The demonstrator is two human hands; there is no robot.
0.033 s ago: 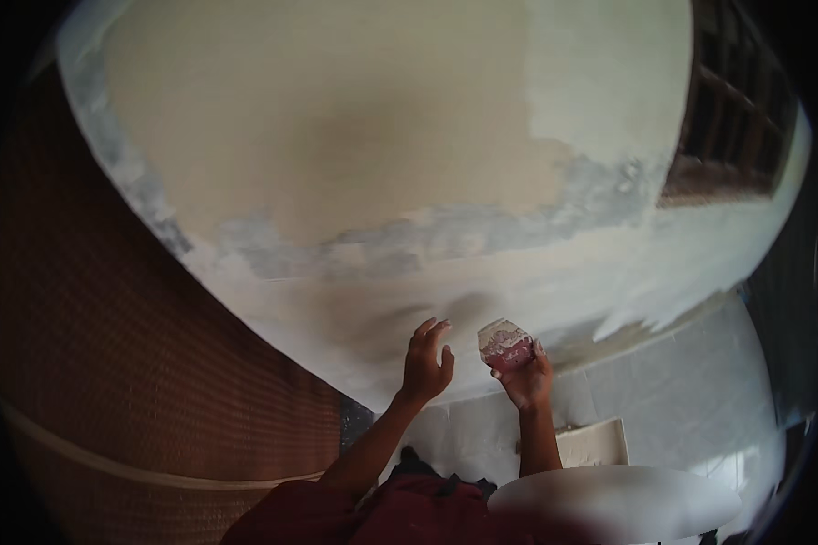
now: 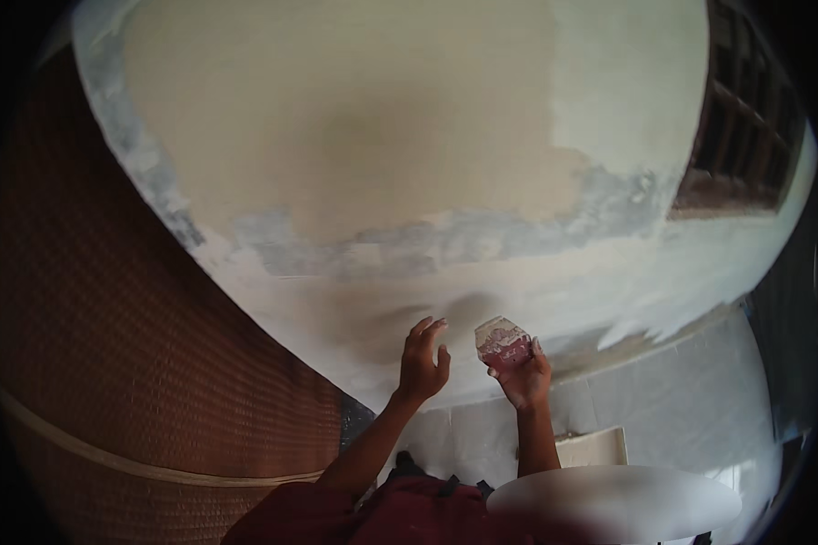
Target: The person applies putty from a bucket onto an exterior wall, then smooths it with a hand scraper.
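In my right hand (image 2: 527, 377) is a flat reddish scraper (image 2: 503, 345), its far part caked with pale putty. My fingers and thumb hold its near end, and the blade points up and away toward the wall. To its left, my left hand (image 2: 423, 361) is raised with its fingers apart and nothing in it. Whitish smears show on the fingertips. Ahead of both hands stands the wall (image 2: 354, 309), with beige, white and rough grey patches. I cannot tell whether the left fingertips touch it.
A brown woven panel (image 2: 154, 363) with a pale strip runs along the left. Dark slats (image 2: 741, 118) sit in an opening at upper right. On the grey tiled floor (image 2: 682, 391) lies a cream tray (image 2: 600, 447), partly behind a blurred white rounded shape (image 2: 618, 500).
The view has shifted slightly, so the wall and the slatted opening appear a little farther right and lower. Both hands keep nearly the same pose, the scraper still in the right.
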